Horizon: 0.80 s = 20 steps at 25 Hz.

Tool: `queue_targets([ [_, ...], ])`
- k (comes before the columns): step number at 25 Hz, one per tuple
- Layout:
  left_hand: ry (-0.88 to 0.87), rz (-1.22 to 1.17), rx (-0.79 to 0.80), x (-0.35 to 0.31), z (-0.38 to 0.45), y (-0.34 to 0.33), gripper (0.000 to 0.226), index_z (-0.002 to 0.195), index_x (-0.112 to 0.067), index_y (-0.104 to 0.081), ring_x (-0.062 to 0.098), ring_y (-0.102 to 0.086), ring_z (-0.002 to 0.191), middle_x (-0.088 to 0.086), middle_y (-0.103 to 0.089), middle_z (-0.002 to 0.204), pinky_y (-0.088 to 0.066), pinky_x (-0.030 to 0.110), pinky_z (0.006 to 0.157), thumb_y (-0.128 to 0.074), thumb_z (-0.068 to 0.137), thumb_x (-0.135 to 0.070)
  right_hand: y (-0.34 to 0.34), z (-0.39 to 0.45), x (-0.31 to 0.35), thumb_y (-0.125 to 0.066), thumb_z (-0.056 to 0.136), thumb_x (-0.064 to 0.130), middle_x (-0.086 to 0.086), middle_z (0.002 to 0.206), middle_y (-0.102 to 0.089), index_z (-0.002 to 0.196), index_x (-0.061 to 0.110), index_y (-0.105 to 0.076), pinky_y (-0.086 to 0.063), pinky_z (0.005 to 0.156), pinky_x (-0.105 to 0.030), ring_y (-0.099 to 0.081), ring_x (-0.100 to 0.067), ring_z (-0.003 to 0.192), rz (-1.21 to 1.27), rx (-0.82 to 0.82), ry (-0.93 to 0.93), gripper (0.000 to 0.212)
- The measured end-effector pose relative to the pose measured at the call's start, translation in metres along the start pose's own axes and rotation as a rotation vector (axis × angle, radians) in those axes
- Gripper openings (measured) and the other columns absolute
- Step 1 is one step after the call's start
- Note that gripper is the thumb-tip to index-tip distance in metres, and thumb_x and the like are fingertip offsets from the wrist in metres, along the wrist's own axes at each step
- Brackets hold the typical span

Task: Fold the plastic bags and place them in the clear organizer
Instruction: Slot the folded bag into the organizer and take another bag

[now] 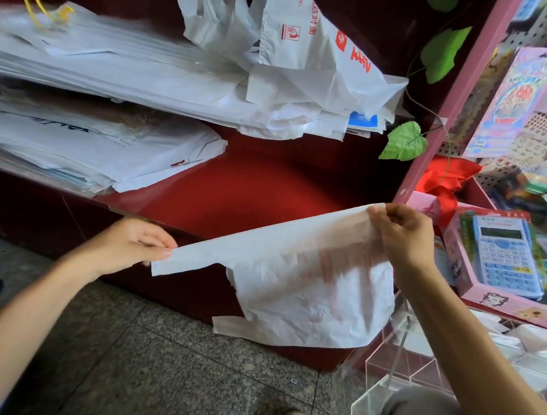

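White plastic bag (297,271) stretched mid-frame above red counter (251,187); left hand (132,245) pinching one handle, right hand (402,235) gripping the opposite top corner, hands well apart. Clear organizer (393,369) at lower right; bag stacks (114,84) upper left.

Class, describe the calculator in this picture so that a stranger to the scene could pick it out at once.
Start at the pink shelf unit on the right side. Low on it, just right of the person's right hand, lies a pink box. The calculator sits inside that box: pale blue and white with rows of keys and a grey screen, the only keyed device among the stickers and cards.
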<state>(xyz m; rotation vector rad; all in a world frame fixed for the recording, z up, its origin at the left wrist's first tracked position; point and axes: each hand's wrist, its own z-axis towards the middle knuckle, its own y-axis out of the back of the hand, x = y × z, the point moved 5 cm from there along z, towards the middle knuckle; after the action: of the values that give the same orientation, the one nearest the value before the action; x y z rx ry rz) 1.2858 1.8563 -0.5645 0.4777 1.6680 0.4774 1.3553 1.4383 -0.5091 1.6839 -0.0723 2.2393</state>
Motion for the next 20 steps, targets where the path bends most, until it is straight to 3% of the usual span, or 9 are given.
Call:
queue_targets([
  [2,-0.012,0.139,0.014,-0.001,0.001,-0.004,0.027,0.088,-0.035,-0.078,0.012,-0.071,0.092,-0.006,-0.077,0.093,-0.050,0.020,0.076,-0.080,0.079,-0.009,-0.009,-0.006,0.009,-0.067,0.094,0.016,0.013,0.056,-0.063,0.080,0.011,-0.068,-0.044,0.050,-0.018,-0.053,0.001,0.051,-0.008,0.126,0.049,0.015],
  [4,-0.093,0.251,0.037,-0.019,-0.001,-0.020,0.043,0.107,-0.042,-0.069,0.005,-0.069,0.091,-0.019,-0.069,0.110,-0.050,0.020,0.076,-0.084,0.076,-0.017,-0.029,-0.021,0.024,-0.067,0.093,0.014,0.011,0.059,-0.061,0.082,0.006,-0.066,-0.043,0.052,-0.018,-0.053,-0.001,0.055,-0.001,0.378,0.115,0.014],
  [7,-0.254,0.230,0.106,-0.063,-0.010,-0.054,0.070,0.127,-0.052,-0.050,0.005,-0.064,0.064,-0.035,-0.056,0.121,-0.051,0.021,0.064,-0.087,0.073,-0.026,-0.063,-0.048,0.046,-0.067,0.093,0.015,0.003,0.069,-0.063,0.084,0.006,-0.066,-0.044,0.058,-0.023,-0.055,-0.007,0.063,-0.020,0.699,0.231,0.013],
  [9,-0.323,0.173,0.170,-0.084,-0.014,-0.076,0.048,0.112,-0.046,-0.061,0.011,-0.058,0.052,-0.027,-0.068,0.102,-0.048,0.027,0.053,-0.085,0.075,-0.027,-0.077,-0.061,0.057,-0.068,0.093,0.016,-0.001,0.070,-0.062,0.084,0.009,-0.066,-0.044,0.059,-0.029,-0.053,-0.011,0.064,0.024,0.777,0.265,0.011],
  [10,-0.324,0.176,0.176,-0.089,-0.014,-0.083,0.026,0.100,-0.032,-0.069,0.013,-0.057,0.049,-0.013,-0.072,0.083,-0.048,0.031,0.050,-0.083,0.078,-0.029,-0.081,-0.063,0.061,-0.068,0.093,0.016,0.000,0.070,-0.061,0.084,0.011,-0.066,-0.042,0.058,-0.030,-0.051,-0.011,0.063,0.043,0.784,0.278,0.010],
  [11,-0.311,0.175,0.156,-0.093,-0.014,-0.087,0.017,0.088,-0.018,-0.071,0.016,-0.057,0.045,-0.001,-0.068,0.065,-0.049,0.035,0.048,-0.080,0.081,-0.030,-0.081,-0.064,0.064,-0.067,0.093,0.016,0.001,0.069,-0.060,0.084,0.012,-0.066,-0.041,0.057,-0.029,-0.050,-0.011,0.062,0.063,0.779,0.283,0.010],
  [13,-0.243,0.114,0.086,-0.090,-0.010,-0.081,0.028,0.080,-0.004,-0.068,0.017,-0.053,0.040,0.007,-0.057,0.049,-0.046,0.034,0.042,-0.075,0.086,-0.030,-0.074,-0.058,0.064,-0.069,0.090,0.017,0.002,0.068,-0.062,0.086,0.011,-0.066,-0.043,0.057,-0.025,-0.052,-0.008,0.062,0.119,0.709,0.278,0.008],
  [17,-0.110,-0.189,-0.162,-0.082,-0.007,-0.044,0.024,0.087,-0.005,-0.070,0.016,-0.051,0.041,0.020,-0.067,0.072,-0.032,0.022,0.041,-0.069,0.090,-0.028,-0.039,-0.023,0.041,-0.071,0.088,0.034,-0.008,0.086,-0.072,0.096,0.015,-0.069,-0.047,0.070,-0.026,-0.059,-0.009,0.074,0.051,0.377,0.175,0.020],
  [20,-0.097,-0.474,-0.346,-0.081,-0.009,-0.016,0.014,0.083,-0.011,-0.070,0.012,-0.052,0.040,0.007,-0.067,0.075,-0.027,0.018,0.036,-0.068,0.090,-0.023,-0.025,-0.007,0.003,-0.051,0.095,0.049,0.000,0.070,-0.068,0.091,0.015,-0.067,-0.035,0.050,-0.025,-0.047,-0.011,0.050,0.076,0.287,-0.232,0.038],
])
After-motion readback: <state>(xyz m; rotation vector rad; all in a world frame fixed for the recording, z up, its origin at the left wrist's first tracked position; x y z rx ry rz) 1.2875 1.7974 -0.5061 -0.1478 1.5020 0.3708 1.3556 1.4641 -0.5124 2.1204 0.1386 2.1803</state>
